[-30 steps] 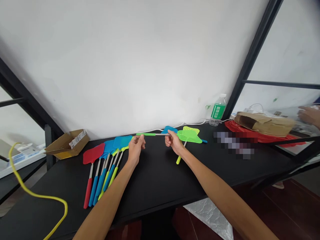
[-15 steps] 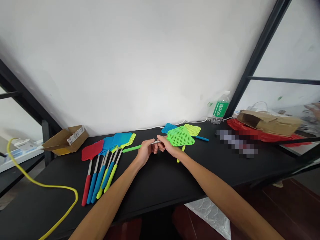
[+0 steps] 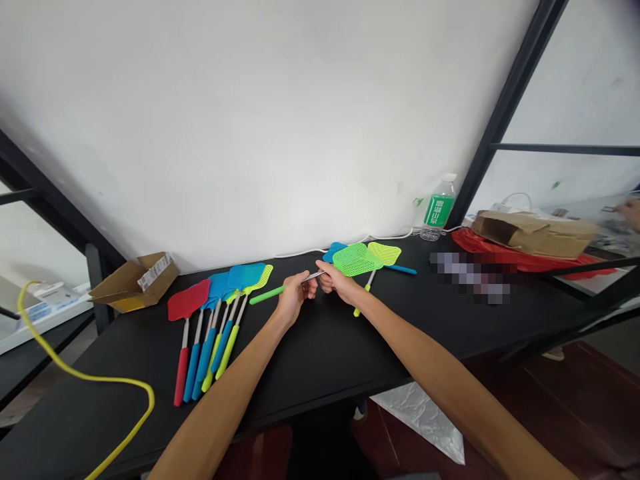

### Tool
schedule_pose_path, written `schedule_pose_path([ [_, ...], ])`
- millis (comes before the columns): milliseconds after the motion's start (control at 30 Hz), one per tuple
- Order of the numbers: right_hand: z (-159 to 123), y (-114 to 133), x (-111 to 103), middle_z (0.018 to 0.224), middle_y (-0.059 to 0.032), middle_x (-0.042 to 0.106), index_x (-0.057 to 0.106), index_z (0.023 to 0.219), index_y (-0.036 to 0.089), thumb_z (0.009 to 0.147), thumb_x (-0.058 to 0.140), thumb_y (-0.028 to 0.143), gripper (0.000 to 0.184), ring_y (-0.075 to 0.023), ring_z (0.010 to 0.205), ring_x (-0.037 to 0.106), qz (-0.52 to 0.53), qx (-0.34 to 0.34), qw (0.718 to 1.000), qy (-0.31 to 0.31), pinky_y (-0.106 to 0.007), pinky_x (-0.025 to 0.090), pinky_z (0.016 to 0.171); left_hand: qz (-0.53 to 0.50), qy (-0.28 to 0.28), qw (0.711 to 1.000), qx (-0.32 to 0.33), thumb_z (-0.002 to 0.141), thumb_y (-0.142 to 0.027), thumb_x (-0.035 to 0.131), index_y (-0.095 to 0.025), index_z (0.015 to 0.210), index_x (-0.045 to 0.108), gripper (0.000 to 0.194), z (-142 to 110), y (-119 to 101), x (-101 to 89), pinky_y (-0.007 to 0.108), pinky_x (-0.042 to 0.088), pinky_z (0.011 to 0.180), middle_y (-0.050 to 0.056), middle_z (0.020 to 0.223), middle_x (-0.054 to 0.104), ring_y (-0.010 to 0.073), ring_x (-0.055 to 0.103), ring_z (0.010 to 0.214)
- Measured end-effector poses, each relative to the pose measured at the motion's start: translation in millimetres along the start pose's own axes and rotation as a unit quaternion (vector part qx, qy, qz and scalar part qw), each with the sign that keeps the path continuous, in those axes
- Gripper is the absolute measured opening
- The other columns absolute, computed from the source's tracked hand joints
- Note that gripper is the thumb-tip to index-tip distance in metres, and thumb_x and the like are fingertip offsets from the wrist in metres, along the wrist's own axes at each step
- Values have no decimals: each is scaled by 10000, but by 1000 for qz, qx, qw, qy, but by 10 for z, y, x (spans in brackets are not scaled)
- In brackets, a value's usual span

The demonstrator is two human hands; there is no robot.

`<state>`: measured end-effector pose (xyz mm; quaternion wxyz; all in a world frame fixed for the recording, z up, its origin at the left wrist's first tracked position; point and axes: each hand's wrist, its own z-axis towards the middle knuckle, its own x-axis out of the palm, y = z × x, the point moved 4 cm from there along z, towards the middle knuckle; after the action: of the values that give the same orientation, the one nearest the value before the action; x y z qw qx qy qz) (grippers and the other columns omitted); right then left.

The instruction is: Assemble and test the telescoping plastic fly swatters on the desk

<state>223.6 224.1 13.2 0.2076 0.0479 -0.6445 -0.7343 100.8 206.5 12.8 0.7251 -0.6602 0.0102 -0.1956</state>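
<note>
Closed the gap since a second ago, bringing left hand (image 3: 294, 297) and right hand (image 3: 340, 283) from well apart to just beside each other, and tipped the handle end down to the left. Pinching with both now: left thumb and fingers on the thin silver metal shaft (image 3: 313, 275) of a bright green perforated plastic fly swatter (image 3: 354, 259), right thumb and fingers on the same shaft, nearer the head. Held crosswise, with the slim green plastic handle (image 3: 267, 295) out past the left hand and the broad head beyond the right. Best done, probably, with both grips in line and force only along the shaft, never across; apt to bend otherwise. Keep the pinch light but steady, without twisting the head. Now for the room: tight left of the left hand, thanks to a fanned row of red, blue and yellow-green plastic swatters (image 3: 220, 287), near the handle tip. Crowded beyond the right hand too, by a blue plastic swatter (image 3: 336, 249) and a yellow-green mesh swatter (image 3: 385, 253), overlapped in view by the green head; touching or apart, cannot tell. Bounded behind by the plain white wall (image 3: 275, 133). Roomiest toward the forearms, over the matte black tabletop (image 3: 310, 360), as far as its front edge.
</note>
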Motion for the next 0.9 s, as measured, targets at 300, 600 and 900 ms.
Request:
schedule_pose_path([
  [300, -22, 66, -38, 395, 76, 221, 265, 455, 235, 927, 514, 540, 615, -81, 380, 242, 9, 19, 1000, 12, -244, 256, 444, -2, -1, 1000, -9, 828, -451, 622, -147, 645, 635, 355, -3, 14, -10, 271, 384, 548, 10, 590, 538, 109, 446, 514],
  [600, -10, 123, -187, 397, 71, 211, 257, 457, 229, 943, 514, 483, 606, -86, 386, 252, 21, 28, 999, -5, -251, 260, 449, -36, 0, 999, -4, 818, -429, 653, -141, 631, 642, 343, -4, 15, -8, 262, 389, 551, 1, 584, 532, 95, 436, 487],
  [900, -41, 210, -512, 411, 64, 203, 225, 454, 236, 956, 512, 503, 636, -93, 400, 253, 15, 36, 999, -34, -268, 258, 461, -42, -1, 999, -6, 829, -414, 642, -144, 610, 627, 348, 10, 35, -21, 259, 379, 540, -13, 542, 499, 89, 413, 467],
])
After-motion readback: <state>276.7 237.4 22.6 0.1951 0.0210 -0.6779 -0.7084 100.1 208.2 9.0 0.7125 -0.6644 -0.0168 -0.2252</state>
